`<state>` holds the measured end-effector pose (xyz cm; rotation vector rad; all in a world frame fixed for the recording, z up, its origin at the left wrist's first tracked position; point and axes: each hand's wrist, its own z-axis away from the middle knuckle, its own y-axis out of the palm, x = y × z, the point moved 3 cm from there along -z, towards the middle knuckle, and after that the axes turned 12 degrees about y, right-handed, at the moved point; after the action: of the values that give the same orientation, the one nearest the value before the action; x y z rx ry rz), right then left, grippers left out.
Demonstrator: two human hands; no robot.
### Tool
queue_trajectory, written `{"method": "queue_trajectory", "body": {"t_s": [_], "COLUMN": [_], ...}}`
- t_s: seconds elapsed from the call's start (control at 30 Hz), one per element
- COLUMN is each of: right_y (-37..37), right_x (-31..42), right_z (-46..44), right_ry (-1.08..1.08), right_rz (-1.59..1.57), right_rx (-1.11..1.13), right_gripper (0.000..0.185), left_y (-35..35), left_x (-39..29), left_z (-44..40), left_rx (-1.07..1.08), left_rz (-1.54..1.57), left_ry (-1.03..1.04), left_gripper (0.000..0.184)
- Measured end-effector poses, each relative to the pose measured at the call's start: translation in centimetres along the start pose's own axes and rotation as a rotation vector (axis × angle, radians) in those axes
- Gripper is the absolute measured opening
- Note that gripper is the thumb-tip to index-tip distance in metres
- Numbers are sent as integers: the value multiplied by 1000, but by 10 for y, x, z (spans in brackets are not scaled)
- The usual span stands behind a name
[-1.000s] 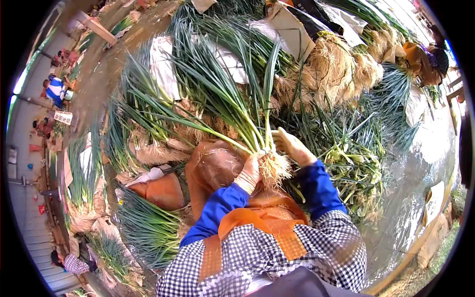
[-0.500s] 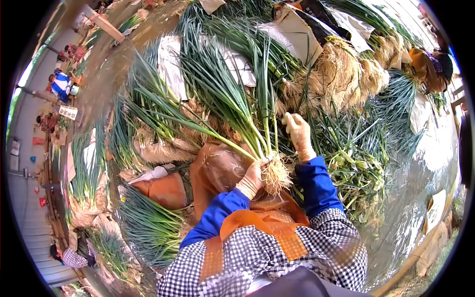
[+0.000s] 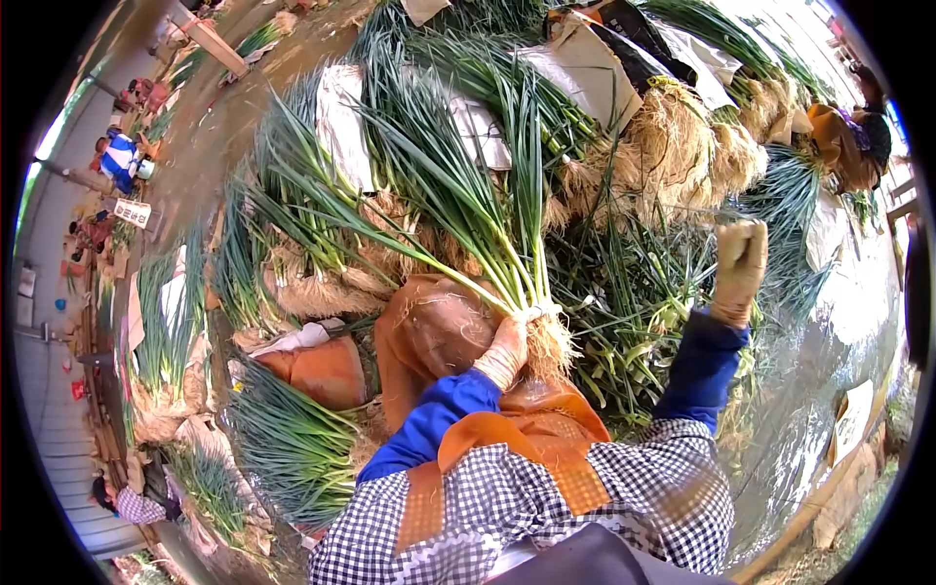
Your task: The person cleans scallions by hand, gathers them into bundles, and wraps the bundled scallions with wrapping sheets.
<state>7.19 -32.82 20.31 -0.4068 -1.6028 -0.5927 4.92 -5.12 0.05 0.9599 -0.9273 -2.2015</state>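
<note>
My left hand (image 3: 504, 353) is closed around the lower stalks of a bunch of spring onions (image 3: 502, 258), just beside the pale stringy roots (image 3: 549, 343). The long green leaves fan up and away to the left, above my apron-covered knee (image 3: 444, 327). Off to the right, my right hand (image 3: 740, 265) is raised in a fist, apart from the bunch. Whatever it may hold is too thin or hidden to make out. Beneath and left of it lies a heap of loose leaves and stripped peelings (image 3: 639, 322).
Large root-on bundles (image 3: 673, 141) are piled ahead, partly under sacking (image 3: 585, 68). More spring onions (image 3: 292, 439) lie at my left beside an orange-brown cloth-like piece (image 3: 327, 373). Other people (image 3: 119, 161) sit along the far left; another person (image 3: 848, 141) is at the upper right.
My right hand has swung from just above the roots outward to the right, and is now a fist. My left hand keeps its grip, with the bunch shifted slightly right.
</note>
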Motion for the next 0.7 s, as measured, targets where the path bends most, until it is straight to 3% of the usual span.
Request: {"method": "queue_trajectory", "body": {"t_s": [0.07, 0.1, 0.13, 0.17, 0.2, 0.23, 0.3, 0.37, 0.4, 0.43, 0.47, 0.53, 0.57, 0.63, 0.7], "right_y": [-35, -79, -123, -83, -20, 23, 112, 177, 203, 226, 241, 257, 262, 255, 219], "right_x": [-20, -95, -170, -165, -132, -130, -103, -118, -148, -145, -164, -165, -129, -105, -45], "right_z": [-10, -33, -54, -26, 3, 8, 23, 8, -12, -21, -29, -32, -25, -42, -59], "right_ry": [217, 260, 134, 438, -49, 111, 170, 58, -33, 138, -51, 469, 362, 263, 201], "right_rz": [87, 806, 1503, 1927, 1659, 1449, 925, 896, 986, 1027, 855, 720, 934, 359, 172], "right_rx": [-104, 33, 197, 320, 529, 343, 567, 652, 630, 773, 977, 1335, 1230, 1055, 653], "right_gripper": [22, 25, 31, 35, 26, 31, 40, 53, 48, 48, 43, 34, 25, 24, 22], "left_y": [0, 2, 3, -7, 2, -1, 2, -12, -4, 0, 1, -2, -3, -7, -6], "left_x": [-3, -3, -2, 3, -1, 4, 4, 9, 3, 0, -1, -4, -5, -6, -5], "left_z": [1, 2, 3, -5, 1, -3, 0, -2, 4, 6, 7, 9, 9, 7, 11], "left_rx": [-21, 2, 25, 87, 61, -19, -154, -154, -115, -104, -104, -92, -67, -47, 33], "left_rz": [7, 7, 6, -78, -31, -68, -108, -136, -157, -149, -149, -173, -156, -124, -68], "left_ry": [21, 2, -21, 15, 9, 76, 111, 32, 16, 74, 87, 142, 150, 63, -83], "left_gripper": [23, 23, 24, 23, 21, 20, 15, 17, 18, 24, 24, 26, 24, 23, 23]}}
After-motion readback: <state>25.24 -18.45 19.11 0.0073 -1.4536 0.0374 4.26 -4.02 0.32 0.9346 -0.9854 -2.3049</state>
